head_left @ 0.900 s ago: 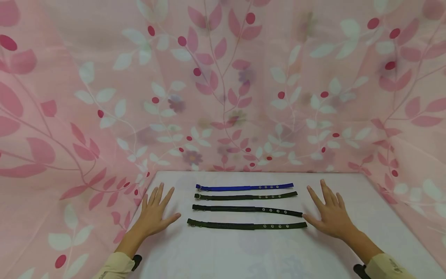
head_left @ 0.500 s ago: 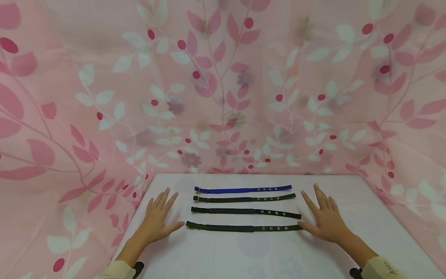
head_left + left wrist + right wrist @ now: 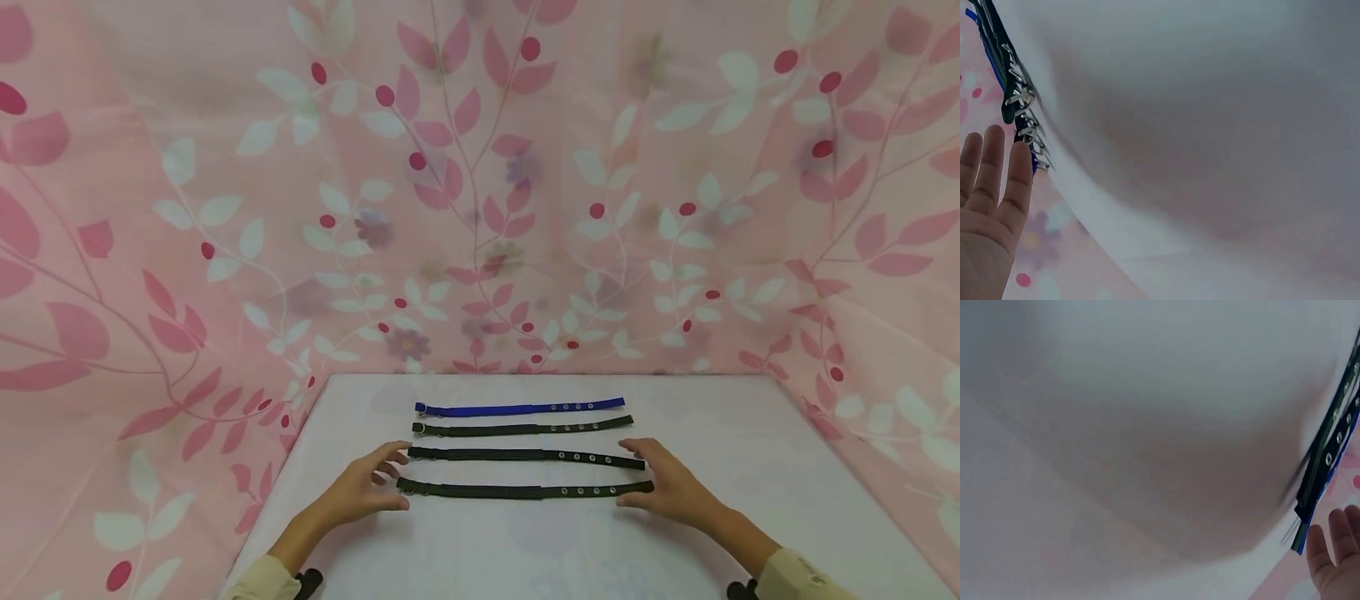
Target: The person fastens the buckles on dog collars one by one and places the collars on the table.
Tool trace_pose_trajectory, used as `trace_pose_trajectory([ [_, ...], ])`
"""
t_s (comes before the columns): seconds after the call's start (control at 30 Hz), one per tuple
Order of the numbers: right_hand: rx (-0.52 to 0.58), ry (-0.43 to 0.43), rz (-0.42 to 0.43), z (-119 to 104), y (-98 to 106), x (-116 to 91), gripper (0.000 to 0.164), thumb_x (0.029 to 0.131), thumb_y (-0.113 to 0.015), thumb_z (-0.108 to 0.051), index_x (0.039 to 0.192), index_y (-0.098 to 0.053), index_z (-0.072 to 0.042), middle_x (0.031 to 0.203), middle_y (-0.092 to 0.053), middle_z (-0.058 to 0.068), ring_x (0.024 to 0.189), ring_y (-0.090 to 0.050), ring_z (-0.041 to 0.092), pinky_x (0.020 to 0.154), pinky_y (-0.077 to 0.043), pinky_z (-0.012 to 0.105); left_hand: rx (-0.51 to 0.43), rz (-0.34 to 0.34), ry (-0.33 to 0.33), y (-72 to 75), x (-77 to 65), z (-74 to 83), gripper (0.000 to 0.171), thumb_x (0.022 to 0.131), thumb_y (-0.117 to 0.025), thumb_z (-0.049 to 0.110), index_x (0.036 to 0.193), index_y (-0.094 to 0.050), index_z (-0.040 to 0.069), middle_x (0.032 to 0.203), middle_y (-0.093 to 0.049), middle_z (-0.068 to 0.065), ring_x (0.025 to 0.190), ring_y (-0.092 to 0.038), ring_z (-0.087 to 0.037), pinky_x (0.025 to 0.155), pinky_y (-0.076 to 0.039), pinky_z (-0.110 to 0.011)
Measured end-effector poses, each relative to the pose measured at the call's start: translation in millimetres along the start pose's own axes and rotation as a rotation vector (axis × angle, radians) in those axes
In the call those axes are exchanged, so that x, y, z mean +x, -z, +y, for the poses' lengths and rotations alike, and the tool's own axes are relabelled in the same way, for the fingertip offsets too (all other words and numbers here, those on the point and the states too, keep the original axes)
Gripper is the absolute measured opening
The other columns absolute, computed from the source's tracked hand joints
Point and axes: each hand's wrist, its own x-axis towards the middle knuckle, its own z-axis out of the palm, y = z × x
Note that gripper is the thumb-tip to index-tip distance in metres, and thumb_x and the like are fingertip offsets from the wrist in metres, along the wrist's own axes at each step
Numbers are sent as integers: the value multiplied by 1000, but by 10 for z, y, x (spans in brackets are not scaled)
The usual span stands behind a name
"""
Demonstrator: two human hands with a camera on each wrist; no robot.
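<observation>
Several pet collars lie side by side across the white table: a blue collar (image 3: 517,410) farthest away, a dark green collar (image 3: 495,430), a black collar (image 3: 495,455), and a longer dark green collar (image 3: 487,492) nearest. Metal rings show at their left ends and eyelets toward the right. My left hand (image 3: 358,490) is at the left ends of the two nearest collars, fingers apart from the thumb. At their right ends is my right hand (image 3: 671,485), thumb and fingers likewise apart. Extended fingers (image 3: 988,175) show in the left wrist view. Whether either hand touches a collar is unclear.
The white tabletop (image 3: 510,550) reaches back to a pink curtain (image 3: 480,250) printed with leaves and berries. More of this cloth encloses the left and right sides.
Both hands have moved inward and turned, from spread fingers to thumb and fingers on either side of the nearest collars' ends. The collars stay in place on the table.
</observation>
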Motion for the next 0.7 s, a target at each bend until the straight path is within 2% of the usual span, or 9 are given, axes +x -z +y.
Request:
trace_pose_trajectory([
  [0.07, 3, -12, -17, -6, -46, 1, 81, 69, -87, -48, 132, -56, -9, 125, -62, 1, 113, -60, 21, 96, -50, 45, -10, -28, -16, -17, 9, 1, 75, 77, -85, 30, 140, -49, 13, 117, -65, -14, 98, -66, -24, 82, -56, -35],
  [0.13, 3, -14, -16, -7, -78, 5, 73, 69, -88, -45, 127, -60, -11, 118, -65, -3, 107, -63, 17, 94, -52, 41, 21, -34, -37, -27, 13, -5, 71, 77, -84, 36, 136, -54, 10, 115, -67, -12, 98, -65, -23, 80, -56, -34],
  [0.23, 15, -15, -41, -8, -116, 23, 67, 70, -88, -42, 124, -62, -12, 116, -67, -4, 106, -64, 16, 93, -52, 41, 77, -21, -57, -37, 5, -17, 67, 77, -82, 44, 129, -59, 7, 111, -69, -10, 98, -64, -25, 79, -56, -33],
  [0.33, -22, -20, -98, -9, -155, 49, 65, 73, -85, -46, 125, -62, -12, 114, -67, -6, 105, -63, 15, 93, -52, 41, 125, -17, -63, -54, -8, -34, 68, 76, -81, 48, 126, -61, 6, 111, -70, -8, 99, -64, -25, 79, -56, -34],
  [0.5, -109, 31, -121, -9, -215, 67, 61, 75, -83, -48, 121, -65, -13, 109, -67, -8, 100, -62, 11, 90, -52, 41, 235, -78, -107, -116, -25, -58, 73, 75, -80, 53, 128, -61, 7, 118, -68, -4, 107, -63, -20, 89, -54, -37],
  [0.6, -133, 59, -114, -6, -226, 64, 52, 75, -83, -45, 113, -68, -14, 102, -66, -10, 92, -61, 7, 84, -53, 37, 278, -94, -106, -150, -25, -60, 74, 75, -78, 58, 128, -62, 9, 121, -66, 0, 110, -63, -18, 93, -52, -37],
  [0.7, -123, 34, -137, -13, -218, 70, 39, 75, -84, -42, 99, -68, -17, 89, -61, -13, 80, -55, 2, 72, -50, 29, 282, -108, -81, -169, -10, -61, 70, 75, -77, 58, 125, -64, 11, 119, -65, 3, 110, -62, -15, 94, -51, -37],
])
